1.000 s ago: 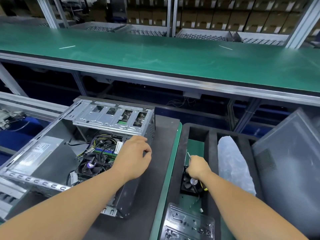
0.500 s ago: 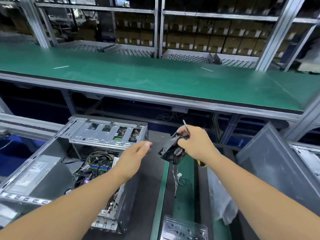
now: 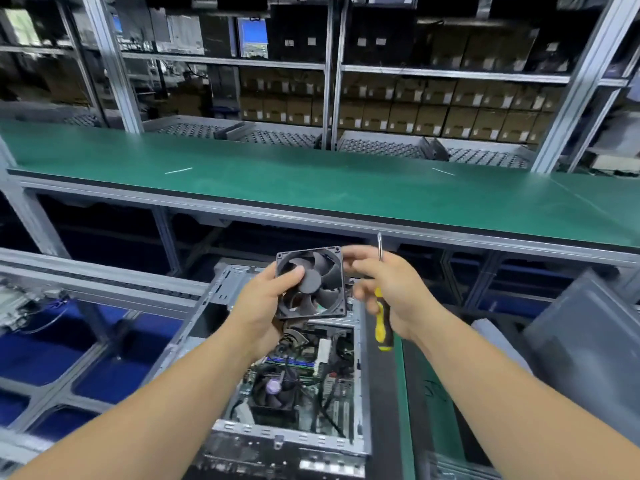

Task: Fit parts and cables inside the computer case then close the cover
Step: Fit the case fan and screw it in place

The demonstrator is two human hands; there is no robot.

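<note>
I have the fan up in the air over the far end of the open computer case; my left hand grips it, thumb curled across the blades near the hub, the other fingers wrapped behind the frame where I cannot see them. My right hand sits just right of the fan, its lower fingers closed round the yellow-handled screwdriver — shaft pointing up, handle hanging down past the palm; the upper fingertips reach toward the fan's right edge, but they are blurred and I cannot tell whether they touch it.

My judgement is that the fan is being turned to the right way round before it goes into the case, so most of the task is still ahead; the cover, which I take to be the grey panel leaning at the right, is off.

What could go wrong: the right hand is doing two jobs, so the screwdriver could slip and drop onto the board and its cooler directly below; the thumb on the blades could bend one if I squeeze; the fan's lead, which I cannot see, could snag on the loose cables going down — or the fan could go in facing the wrong way.
</note>
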